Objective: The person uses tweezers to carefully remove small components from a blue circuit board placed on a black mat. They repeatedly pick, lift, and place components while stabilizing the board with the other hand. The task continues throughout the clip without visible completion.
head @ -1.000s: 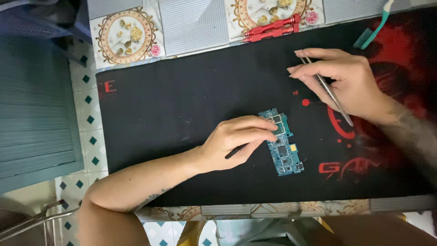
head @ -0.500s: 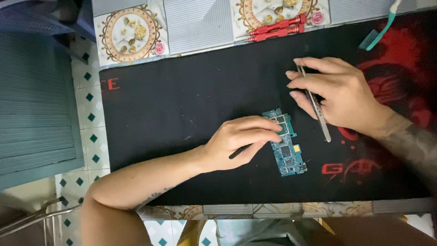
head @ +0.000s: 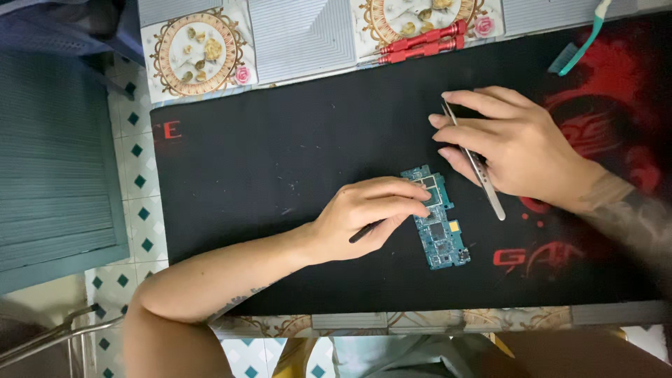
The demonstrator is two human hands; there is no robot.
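Observation:
A small blue-green circuit board (head: 439, 229) lies on a black desk mat (head: 280, 154) with red print. My left hand (head: 371, 212) rests on the board's left edge, fingertips pressing on it, with a thin dark tool (head: 364, 232) held under the fingers. My right hand (head: 514, 148) hovers just right of and above the board, holding metal tweezers (head: 476, 164) that point down toward the mat.
Two red screwdrivers (head: 420, 43) lie on the patterned tabletop beyond the mat. A teal brush (head: 578, 42) rests at the mat's far right corner. A dark blue-green cabinet (head: 56, 154) stands at the left, over a tiled floor.
My right hand with the tweezers has moved left, closer to the board. My left hand has stayed on the board.

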